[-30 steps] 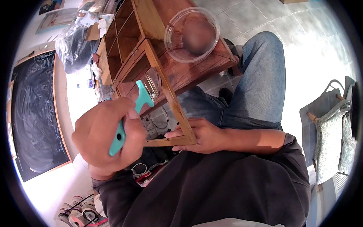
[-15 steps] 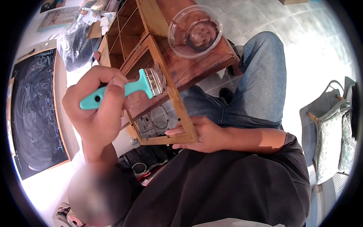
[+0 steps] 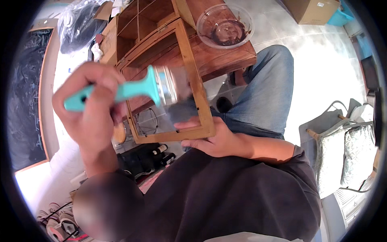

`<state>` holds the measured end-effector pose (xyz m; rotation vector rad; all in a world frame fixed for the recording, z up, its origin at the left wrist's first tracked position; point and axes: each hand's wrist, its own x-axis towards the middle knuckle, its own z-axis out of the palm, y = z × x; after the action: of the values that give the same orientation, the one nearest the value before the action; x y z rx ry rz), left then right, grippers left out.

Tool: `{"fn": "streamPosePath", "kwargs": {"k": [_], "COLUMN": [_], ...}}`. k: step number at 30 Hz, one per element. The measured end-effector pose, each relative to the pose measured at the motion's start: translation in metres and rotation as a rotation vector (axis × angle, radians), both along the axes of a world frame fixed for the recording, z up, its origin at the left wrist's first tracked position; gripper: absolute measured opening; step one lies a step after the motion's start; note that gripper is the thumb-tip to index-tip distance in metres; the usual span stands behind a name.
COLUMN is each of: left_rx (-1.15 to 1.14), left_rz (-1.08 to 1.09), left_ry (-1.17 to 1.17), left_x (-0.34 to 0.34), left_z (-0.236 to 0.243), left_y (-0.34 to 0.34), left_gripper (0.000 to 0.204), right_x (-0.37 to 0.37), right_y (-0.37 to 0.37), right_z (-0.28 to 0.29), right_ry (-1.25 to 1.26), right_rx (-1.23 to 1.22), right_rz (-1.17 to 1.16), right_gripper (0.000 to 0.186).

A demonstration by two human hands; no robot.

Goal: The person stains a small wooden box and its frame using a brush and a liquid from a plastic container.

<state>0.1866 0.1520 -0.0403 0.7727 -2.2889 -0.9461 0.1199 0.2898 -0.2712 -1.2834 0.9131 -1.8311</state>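
My left hand [image 3: 90, 105] grips a turquoise-handled brush [image 3: 133, 90]. Its metal band and bristles, smeared by motion, are over the open middle of a wooden framed door [image 3: 203, 117]. My right hand [image 3: 215, 141] grips the bottom right corner of that frame, thumb and fingers on either side of it. The frame is hinged to a wooden cabinet [image 3: 143, 18] with divided compartments. Beside the cabinet, a clear plastic tub [image 3: 225, 28] with brown liquid in it sits on a reddish wooden bench [image 3: 225, 60].
My jeans-clad leg [image 3: 266, 88] is beside the bench. A cardboard box [image 3: 310, 10] lies at the back right on the tiled floor. A cushioned chair [image 3: 342, 157] stands at my right. A chalkboard [image 3: 28, 101] hangs at the left, above shoes [image 3: 56, 228]. Bags and boxes flank the cabinet.
My left hand has risen and swung the brush from a steep angle to level, its head over the frame. The view has shifted a little; my right hand still grips the frame.
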Motion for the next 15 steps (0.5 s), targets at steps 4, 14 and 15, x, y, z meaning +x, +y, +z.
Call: {"fn": "streamPosePath", "kwargs": {"k": [4, 14, 15], "left_rx": [-0.072, -0.073, -0.074], "left_rz": [-0.085, -0.043, -0.043], "left_ry": [0.012, 0.03, 0.035], "left_x": [0.001, 0.005, 0.008], "left_z": [-0.027, -0.043, -0.05], "left_y": [-0.004, 0.001, 0.0], "left_gripper": [0.006, 0.006, 0.006], "right_x": [0.014, 0.015, 0.016], "right_y": [0.002, 0.011, 0.011], "right_z": [-0.007, -0.009, -0.011], "right_ry": [-0.064, -0.03, -0.023], "right_rx": [0.039, 0.32, 0.289], "right_rz": [-0.062, -0.004, -0.022], "right_gripper": [0.037, 0.033, 0.034]}}
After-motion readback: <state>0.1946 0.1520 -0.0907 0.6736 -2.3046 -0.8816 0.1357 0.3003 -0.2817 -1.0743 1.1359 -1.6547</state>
